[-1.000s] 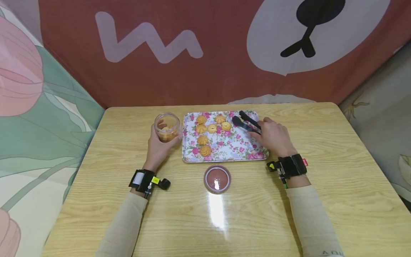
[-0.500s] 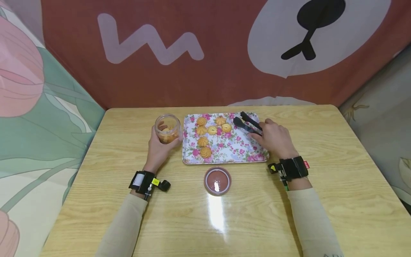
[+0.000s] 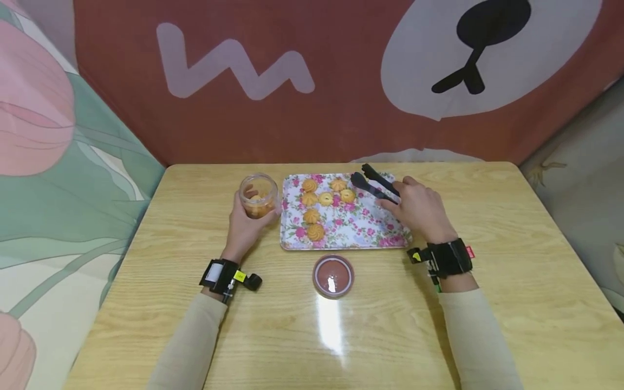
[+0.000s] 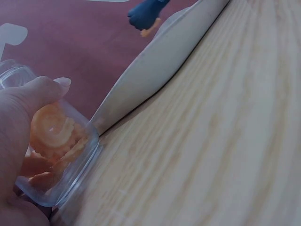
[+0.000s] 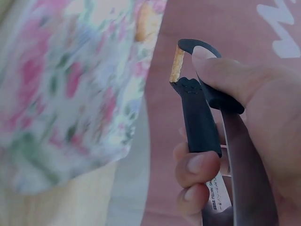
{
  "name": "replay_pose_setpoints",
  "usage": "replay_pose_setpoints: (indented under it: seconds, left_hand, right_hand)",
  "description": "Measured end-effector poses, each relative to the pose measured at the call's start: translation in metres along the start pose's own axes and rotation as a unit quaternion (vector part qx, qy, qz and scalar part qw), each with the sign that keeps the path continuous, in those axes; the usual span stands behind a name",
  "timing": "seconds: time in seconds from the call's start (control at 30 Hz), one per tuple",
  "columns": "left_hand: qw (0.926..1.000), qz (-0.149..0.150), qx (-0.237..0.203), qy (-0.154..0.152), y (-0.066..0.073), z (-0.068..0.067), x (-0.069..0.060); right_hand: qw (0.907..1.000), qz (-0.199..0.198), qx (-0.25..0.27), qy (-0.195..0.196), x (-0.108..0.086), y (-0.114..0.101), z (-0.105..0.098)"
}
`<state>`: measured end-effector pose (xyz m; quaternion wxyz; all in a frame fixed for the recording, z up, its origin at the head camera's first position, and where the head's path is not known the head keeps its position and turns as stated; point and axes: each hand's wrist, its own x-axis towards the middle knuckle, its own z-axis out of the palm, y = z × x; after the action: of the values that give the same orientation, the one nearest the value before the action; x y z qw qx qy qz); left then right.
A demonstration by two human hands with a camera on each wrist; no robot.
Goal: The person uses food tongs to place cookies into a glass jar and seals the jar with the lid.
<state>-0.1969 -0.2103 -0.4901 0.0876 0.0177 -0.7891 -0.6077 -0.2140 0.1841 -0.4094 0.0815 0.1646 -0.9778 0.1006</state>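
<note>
My left hand [image 3: 245, 226] grips a clear glass jar [image 3: 259, 196] with cookies [image 4: 51, 127] inside; its mouth has no cover. My right hand [image 3: 423, 210] holds black-tipped tongs [image 3: 372, 185] over the right part of a floral tray [image 3: 361, 227]. Their two tips stand apart. In the right wrist view a cookie edge [image 5: 177, 65] shows between the tips; the left wrist view has an orange piece [image 4: 150, 28] beside a tip. From the head view I cannot make out that piece. Several piped cookies [image 3: 315, 233] lie on the tray's left half.
A round reddish lid [image 3: 333, 276] with a pale ring lies on the wooden table [image 3: 273, 336], just in front of the tray. The jar is at the tray's left edge. A brown printed cloth [image 3: 336, 124] hangs behind the table.
The tongs have moved slightly up and left relative to the tray during the last half second. My left hand and the jar keep their place. The head view has shifted a little.
</note>
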Motion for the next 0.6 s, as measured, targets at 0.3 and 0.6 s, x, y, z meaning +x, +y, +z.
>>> replay_pose_setpoints:
  seconds: [0.3, 0.6]
  left_hand:
    - [1.0, -0.001, 0.002, 0.005, -0.001, 0.003, -0.001]
    - [1.0, 0.002, 0.004, -0.004, 0.0, 0.007, 0.001]
  right_hand:
    - [0.9985, -0.048, 0.01, 0.023, 0.013, -0.039, -0.011]
    - [0.9953, -0.087, 0.031, 0.031, 0.023, -0.084, -0.03]
